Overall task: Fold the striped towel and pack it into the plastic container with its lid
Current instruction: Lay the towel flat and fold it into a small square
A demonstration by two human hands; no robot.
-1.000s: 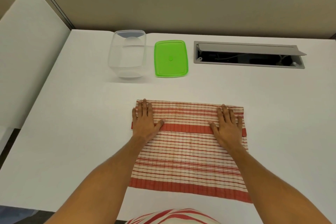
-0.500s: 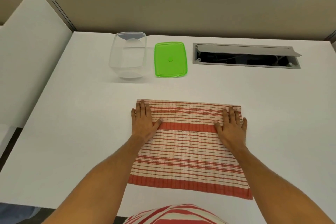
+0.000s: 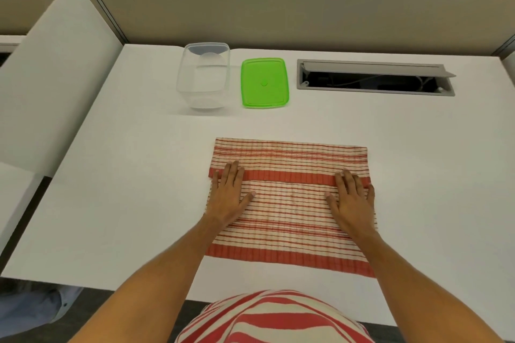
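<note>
Item: striped towel (image 3: 289,203), partly folded, lying toward the desk's (image 3: 111,175) near edge.

We log our left hand (image 3: 230,195) and right hand (image 3: 351,199) palm-down on its side edges, fingers spread flat, gripping nothing. Clear plastic container (image 3: 204,75) and green lid (image 3: 264,82) stand side by side near the far edge.

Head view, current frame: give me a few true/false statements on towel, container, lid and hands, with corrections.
1. Both hands, left hand and right hand, lie flat on the striped towel. True.
2. The green lid is snapped onto the plastic container. False: it lies on the table to the container's right.
3. The container holds the towel. False: it is empty.
4. The towel lies nearer the person than the container. True.
5. The cable hatch is closed. False: its flap stands open.
</note>
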